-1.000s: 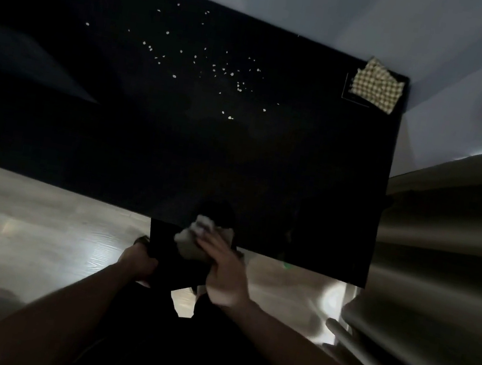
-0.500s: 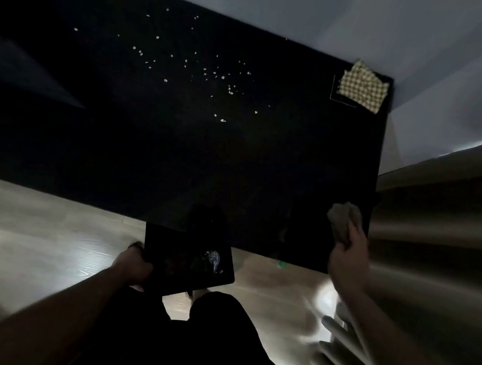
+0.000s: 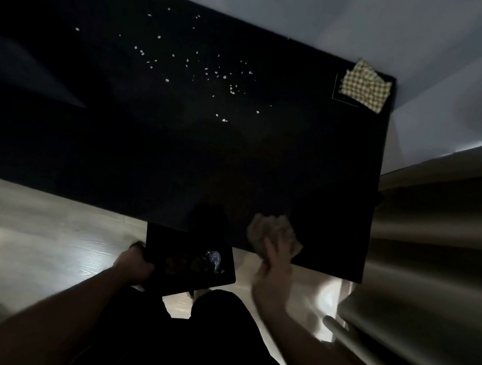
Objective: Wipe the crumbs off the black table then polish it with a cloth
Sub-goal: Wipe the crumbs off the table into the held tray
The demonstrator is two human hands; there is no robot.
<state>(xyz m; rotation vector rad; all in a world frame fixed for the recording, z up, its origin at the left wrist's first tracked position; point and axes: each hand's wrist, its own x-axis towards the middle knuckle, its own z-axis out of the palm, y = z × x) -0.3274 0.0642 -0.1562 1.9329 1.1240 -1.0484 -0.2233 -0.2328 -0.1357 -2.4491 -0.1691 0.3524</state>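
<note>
**Crumbs on the black counter, cloth at its near edge**

The right hand [image 3: 274, 269] is blurred, its grip clamped on a crumpled cloth [image 3: 273, 230] at the near edge of the counter [image 3: 113, 146]; the left hand [image 3: 133, 266] holds a dark tray [image 3: 187, 256] just below that edge, fingers curled round its side; pale crumbs [image 3: 206, 72] lie scattered across the far middle of the counter, well apart from the cloth; a checked cloth [image 3: 364, 86] sits at the far right corner.

Dim room; glare on the floor [image 3: 34, 244]; right hand [image 3: 273, 282] motion-blurred
</note>
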